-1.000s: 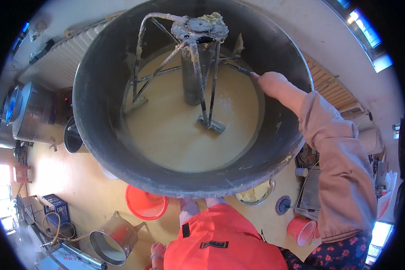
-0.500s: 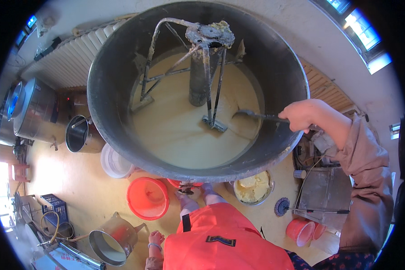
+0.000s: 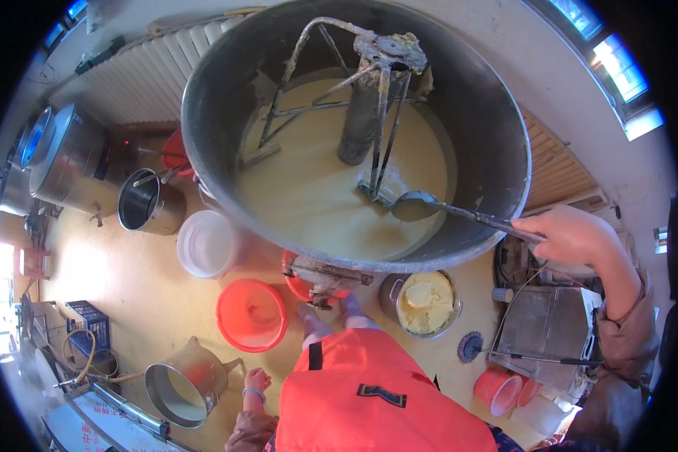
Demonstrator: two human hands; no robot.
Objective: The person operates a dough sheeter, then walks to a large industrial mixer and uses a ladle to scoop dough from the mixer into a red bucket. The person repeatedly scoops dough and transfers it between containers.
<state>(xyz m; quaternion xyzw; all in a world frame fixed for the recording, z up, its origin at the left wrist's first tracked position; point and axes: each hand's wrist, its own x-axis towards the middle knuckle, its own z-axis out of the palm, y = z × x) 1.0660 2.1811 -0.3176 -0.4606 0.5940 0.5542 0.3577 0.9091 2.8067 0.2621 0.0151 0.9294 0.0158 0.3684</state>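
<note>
My right hand [image 3: 569, 235] is closed round the handle of a long dark metal ladle [image 3: 471, 214]. The ladle reaches over the rim of a big deep steel vat [image 3: 497, 135]. Its round bowl shows fully above the pale creamy liquid [image 3: 309, 200], close to a blade of the mixer. That mixer [image 3: 365, 117] is a crusted metal frame on a thick central post standing in the liquid. Low at my side hangs my left hand [image 3: 257, 379], its fingers loosely curled and nothing visible in them.
Below the vat stand a red basin [image 3: 251, 315], a white tub [image 3: 208, 243] and a steel pot of pale yellow solids [image 3: 446, 316]. A tilted steel can [image 3: 203, 377] is at lower left. At right a round brush [image 3: 471, 346] lies near red buckets [image 3: 499, 388].
The ladle's bowl, partly sunk in the liquid before, has come up into full view. My right hand has drawn back toward the lower right. The whole view has shifted somewhat.
</note>
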